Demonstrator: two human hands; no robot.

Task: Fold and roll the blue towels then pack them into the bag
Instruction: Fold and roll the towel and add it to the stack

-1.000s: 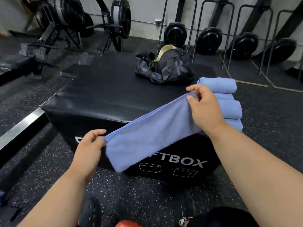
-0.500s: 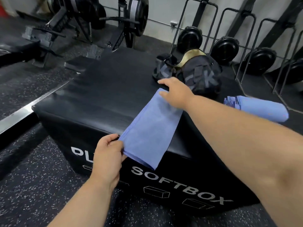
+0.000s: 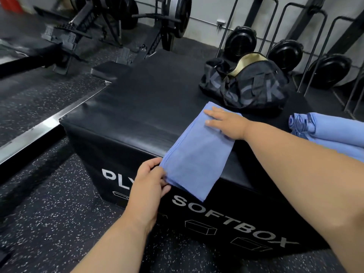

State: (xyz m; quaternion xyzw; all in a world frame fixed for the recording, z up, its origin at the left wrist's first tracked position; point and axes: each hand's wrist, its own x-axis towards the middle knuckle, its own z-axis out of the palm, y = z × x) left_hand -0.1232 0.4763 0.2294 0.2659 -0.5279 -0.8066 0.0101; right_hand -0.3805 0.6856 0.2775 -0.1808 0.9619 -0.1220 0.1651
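Observation:
A folded blue towel (image 3: 197, 150) lies as a long strip on top of the black soft plyo box (image 3: 141, 107), its near end hanging over the front edge. My left hand (image 3: 149, 182) pinches the near corner of that strip. My right hand (image 3: 224, 121) lies flat, fingers spread, pressing the far end down. Behind it sits the black duffel bag (image 3: 246, 85), open at the top with a tan lining showing. More blue towels (image 3: 325, 133), rolled or folded, lie stacked at the right of the box.
Black rubber gym floor (image 3: 49, 213) surrounds the box. Rowing machines (image 3: 122, 26) stand at the back left, and upright rowers on stands (image 3: 285, 52) line the back wall. A metal rail (image 3: 29, 138) runs along the floor at the left.
The towel strip went from held in the air to laid on the box. My right hand has gone from gripping its far end to lying flat on it; the left hand still pinches the near corner.

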